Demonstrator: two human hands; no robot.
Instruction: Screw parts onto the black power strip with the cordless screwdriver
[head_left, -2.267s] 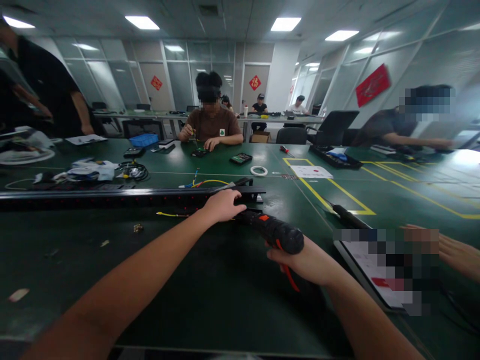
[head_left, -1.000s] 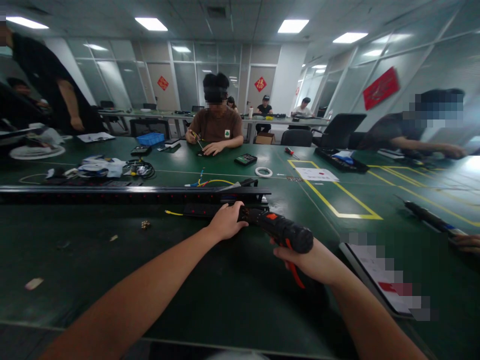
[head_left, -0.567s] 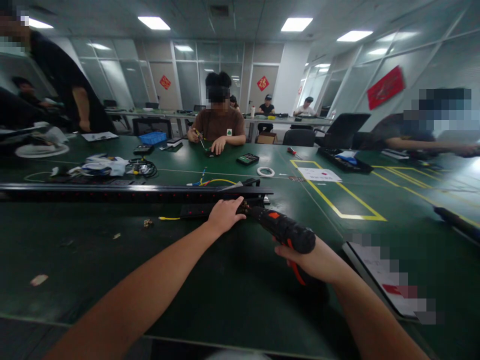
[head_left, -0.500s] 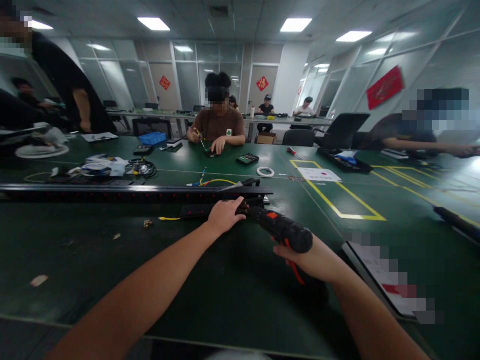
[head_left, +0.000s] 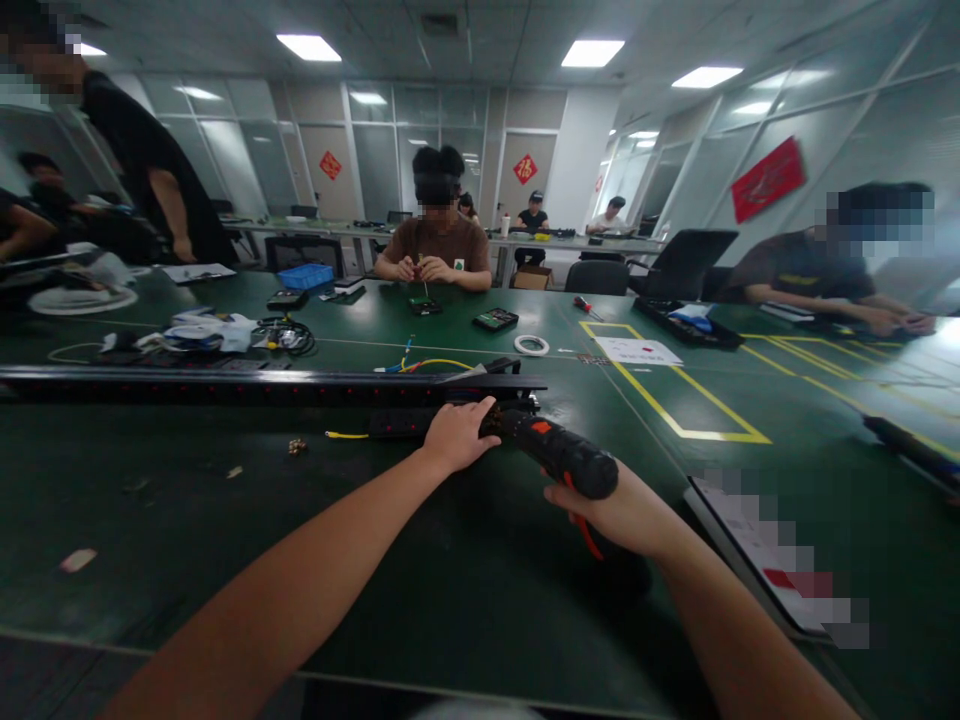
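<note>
My right hand [head_left: 611, 505] is wrapped around the grip of a black cordless power screwdriver [head_left: 566, 455] with orange-red accents. The tool points left and away from me. Its nose meets the right end of a short black bar [head_left: 401, 422] with small red marks. Over that end lies my left hand [head_left: 459, 437], its fingers closed on the bar and its thumb beside the tool's tip. The exact contact point is hidden by fingers and tool. Behind the short bar runs a long black rail [head_left: 247, 385]. From the bar's left end sticks out a yellow wire [head_left: 346, 435].
Small brass-coloured parts [head_left: 298, 446] lie left of the bar. Beyond the rail are bundled cables [head_left: 289, 338], a white ring [head_left: 531, 345] and a paper sheet [head_left: 637, 350]. A clipboard [head_left: 757, 560] rests at my right. Across the green table [head_left: 450, 600] sits a co-worker [head_left: 435, 235].
My left hand and the short bar have shifted slightly right. The power screwdriver has moved a little left. The co-worker opposite has brought both hands together on a tool.
</note>
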